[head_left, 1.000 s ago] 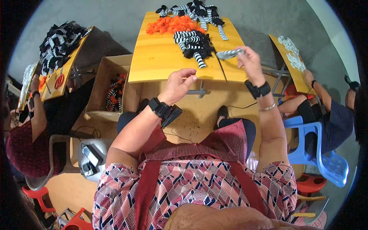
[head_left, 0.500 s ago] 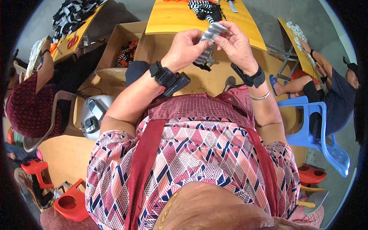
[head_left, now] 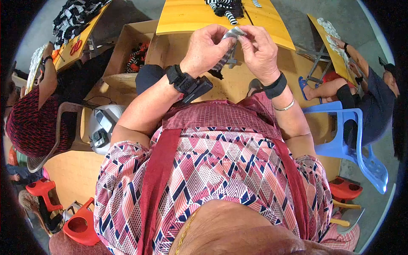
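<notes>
In front of my chest, near the front edge of the yellow table [head_left: 180, 19], both hands pinch a narrow striped strip of knit fabric [head_left: 234, 32] in grey, black and white. My left hand [head_left: 205, 49] is closed on its left side, thumb and forefinger together. With thumb and fingertips, my right hand [head_left: 260, 52] grips the right side of the upper end. The strip's darker tail hangs below, between the hands, and ends in a black tuft. Beyond them on the table lies a heap of black-and-white striped knit pieces [head_left: 225, 8].
An open cardboard box [head_left: 123, 78] with orange and black pieces stands left of the table. A person works at either side: one near red scissors [head_left: 76, 46], another by a blue plastic chair [head_left: 340, 127]. Red stools [head_left: 81, 223] stand behind on the left.
The strip's upper end, spread flatter between my fingers before, now looks narrower and more bunched. My left hand has risen slightly, and the whole view has shifted a little.
</notes>
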The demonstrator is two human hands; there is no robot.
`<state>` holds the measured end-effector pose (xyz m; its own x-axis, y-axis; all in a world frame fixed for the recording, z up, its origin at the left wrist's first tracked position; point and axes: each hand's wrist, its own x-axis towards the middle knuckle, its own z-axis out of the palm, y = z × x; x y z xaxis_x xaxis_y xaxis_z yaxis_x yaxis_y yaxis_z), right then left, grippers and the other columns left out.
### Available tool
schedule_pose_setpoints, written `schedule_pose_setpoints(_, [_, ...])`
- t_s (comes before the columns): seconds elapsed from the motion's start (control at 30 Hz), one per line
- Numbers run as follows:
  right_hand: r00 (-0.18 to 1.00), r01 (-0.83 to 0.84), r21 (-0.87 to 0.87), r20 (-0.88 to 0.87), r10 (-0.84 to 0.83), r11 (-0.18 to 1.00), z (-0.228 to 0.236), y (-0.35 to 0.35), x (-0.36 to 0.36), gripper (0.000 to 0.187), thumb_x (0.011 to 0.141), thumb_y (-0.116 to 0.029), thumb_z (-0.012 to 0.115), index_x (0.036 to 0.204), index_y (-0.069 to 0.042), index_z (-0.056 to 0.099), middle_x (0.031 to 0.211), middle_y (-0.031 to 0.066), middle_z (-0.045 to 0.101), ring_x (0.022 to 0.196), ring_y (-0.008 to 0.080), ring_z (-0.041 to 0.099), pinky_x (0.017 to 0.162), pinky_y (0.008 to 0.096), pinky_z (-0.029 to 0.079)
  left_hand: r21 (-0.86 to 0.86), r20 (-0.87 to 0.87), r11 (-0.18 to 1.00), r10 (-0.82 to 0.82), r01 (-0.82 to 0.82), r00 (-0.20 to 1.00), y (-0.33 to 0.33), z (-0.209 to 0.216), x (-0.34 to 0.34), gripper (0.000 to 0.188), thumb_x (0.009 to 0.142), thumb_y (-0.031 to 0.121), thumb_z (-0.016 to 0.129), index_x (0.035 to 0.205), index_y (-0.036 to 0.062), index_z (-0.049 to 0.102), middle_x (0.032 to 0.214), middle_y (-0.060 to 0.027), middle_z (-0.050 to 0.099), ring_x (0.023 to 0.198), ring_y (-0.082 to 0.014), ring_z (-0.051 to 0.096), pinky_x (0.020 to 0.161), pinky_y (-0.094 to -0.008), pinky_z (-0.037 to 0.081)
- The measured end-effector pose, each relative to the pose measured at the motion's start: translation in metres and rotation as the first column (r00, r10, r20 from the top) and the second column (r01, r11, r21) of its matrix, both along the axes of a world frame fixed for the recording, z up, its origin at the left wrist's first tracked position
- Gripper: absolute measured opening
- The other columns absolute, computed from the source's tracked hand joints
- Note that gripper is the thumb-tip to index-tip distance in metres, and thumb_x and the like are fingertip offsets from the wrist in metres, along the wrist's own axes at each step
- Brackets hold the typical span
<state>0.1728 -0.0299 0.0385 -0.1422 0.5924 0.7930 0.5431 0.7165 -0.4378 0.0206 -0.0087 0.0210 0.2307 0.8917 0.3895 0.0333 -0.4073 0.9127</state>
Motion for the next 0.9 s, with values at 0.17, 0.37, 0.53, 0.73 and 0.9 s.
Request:
schedule_pose_setpoints(0.17, [0.998,0.062,0.120,0.022,-0.066,0.991,-0.008,0.006,-0.005,0.021,0.074,0.000,0.059,0.093,-0.005,0.055,0.078,0.0086,0.055,0.062,0.0180,0.056,0.053,0.0271,0.045,-0.041,-0.057,0.999,0.020,-0.022,0.998,-0.003,0.001,0.001,0.012,0.078,0.012,0.064,0.077,0.0010,0.059,0.067,0.0020,0.057,0.058,-0.0021,0.048,0.051,-0.0181,0.040])
schedule_pose_setpoints(0.37, [0.999,0.038,0.069,-0.037,-0.035,0.997,-0.012,0.006,-0.006,0.017,0.074,0.001,0.058,0.090,-0.005,0.056,0.076,0.0079,0.056,0.059,0.0164,0.055,0.052,0.0267,0.045,-0.066,0.014,0.998,0.016,-0.015,1.000,-0.005,-0.002,0.003,0.014,0.078,0.014,0.064,0.074,0.0013,0.058,0.065,0.0029,0.056,0.057,-0.0020,0.046,0.049,-0.0187,0.039])
schedule_pose_setpoints(0.53, [0.999,0.037,0.106,-0.001,-0.038,0.994,-0.016,0.005,-0.001,0.014,0.073,0.002,0.058,0.085,-0.005,0.057,0.078,0.0089,0.056,0.063,0.0198,0.056,0.055,0.0283,0.045,-0.053,0.038,0.996,-0.064,0.066,0.997,-0.009,-0.005,0.003,0.012,0.079,0.011,0.062,0.085,0.0007,0.059,0.073,0.0002,0.059,0.065,-0.0027,0.051,0.057,-0.0178,0.042])
schedule_pose_setpoints(0.73, [0.999,0.030,0.190,0.014,-0.033,0.981,-0.020,0.012,-0.003,0.012,0.071,0.003,0.056,0.079,-0.003,0.052,0.077,0.0104,0.054,0.066,0.0258,0.053,0.058,0.0317,0.044,-0.016,0.147,0.978,-0.202,0.206,0.968,-0.011,-0.006,0.001,0.025,0.081,0.007,0.060,0.103,0.0011,0.052,0.081,-0.0019,0.060,0.073,-0.0043,0.054,0.063,-0.0179,0.045])
schedule_pose_setpoints(0.9, [0.997,0.079,0.172,0.002,-0.080,0.982,-0.019,0.008,-0.011,0.010,0.070,0.003,0.054,0.076,-0.002,0.048,0.074,0.0108,0.052,0.065,0.0268,0.052,0.059,0.0324,0.043,-0.097,0.145,0.954,-0.268,0.283,0.952,-0.013,-0.003,-0.003,0.022,0.081,0.010,0.060,0.099,0.0024,0.051,0.077,-0.0016,0.060,0.069,-0.0050,0.055,0.062,-0.0187,0.045])
